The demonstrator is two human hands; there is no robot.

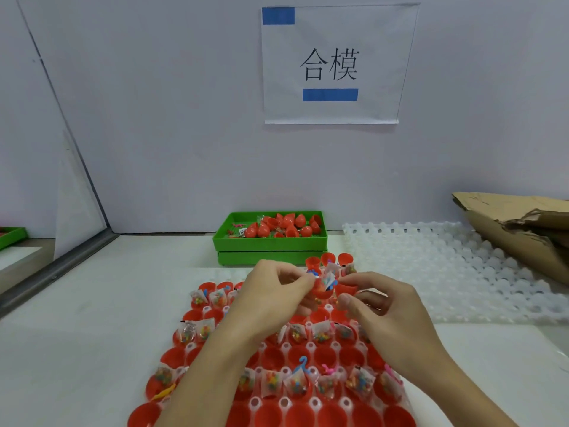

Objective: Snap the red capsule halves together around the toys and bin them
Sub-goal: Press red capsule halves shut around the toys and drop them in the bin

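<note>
Your left hand [271,291] and right hand [381,303] met above the far end of the tray [286,349] on the white surface [92,334]. Your left fingers [303,280] were curled round a red half [321,291] stuffed with a toy packet [328,280], and your right fingers [354,277] pinched the other half [346,289] just beside it, the two rims touching or nearly so; I could not tell whether they had joined. The tray beneath held rows of open red halves, many with toy packets in them. Beyond your hands stood the green bin [271,241], near the wall, with closed capsules [283,226] piled inside. To its right lay an empty white tray [446,257], and past that some torn cardboard [508,220]. A paper sign [335,63] hung on the wall.
</note>
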